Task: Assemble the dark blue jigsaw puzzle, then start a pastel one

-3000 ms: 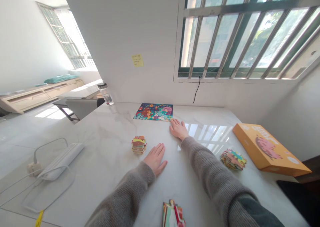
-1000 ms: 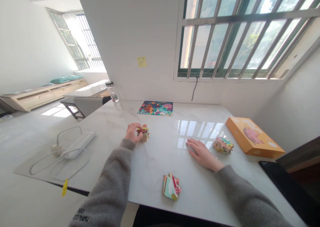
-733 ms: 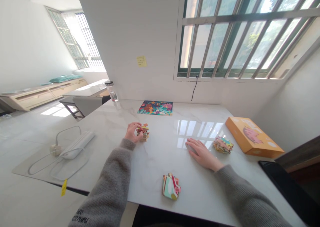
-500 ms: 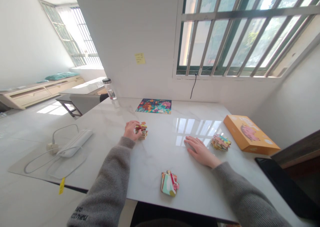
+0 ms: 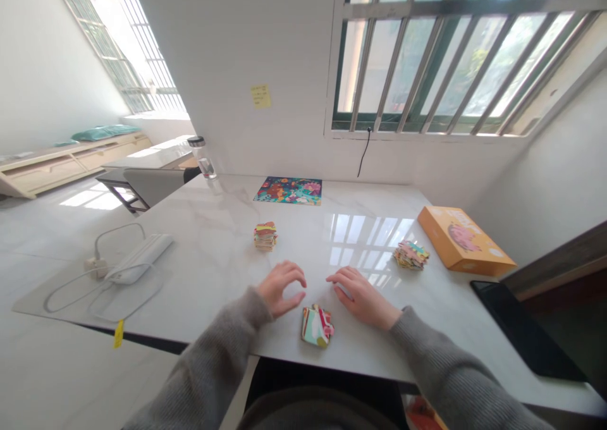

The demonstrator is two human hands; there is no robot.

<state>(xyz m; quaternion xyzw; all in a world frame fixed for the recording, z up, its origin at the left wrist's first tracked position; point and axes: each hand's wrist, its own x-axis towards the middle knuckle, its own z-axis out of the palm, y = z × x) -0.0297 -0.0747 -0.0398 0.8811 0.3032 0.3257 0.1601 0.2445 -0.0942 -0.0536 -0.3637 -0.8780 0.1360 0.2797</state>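
A small stack of jigsaw puzzle pieces (image 5: 317, 326), pale green, white and red on top, lies near the table's front edge. Just behind and left of it is my left hand (image 5: 284, 289), fingers curved and apart, holding nothing. My right hand (image 5: 360, 297) is to the right of that stack, its fingers apart and empty. Farther back on the left stands a taller, neat stack of puzzle pieces (image 5: 265, 236). Beyond my right hand sits a looser pile of puzzle pieces (image 5: 411, 255).
A colourful picture sheet (image 5: 289, 191) lies by the wall. At the right are an orange box (image 5: 465, 240) and a black tablet-like slab (image 5: 526, 332). A power strip (image 5: 142, 259) with cables lies left. A clear bottle (image 5: 203, 158) stands at the back left corner.
My left hand has let go of the left stack and moved toward the front stack. My right hand has shifted left and nearer to that same stack. The view has tilted slightly down.
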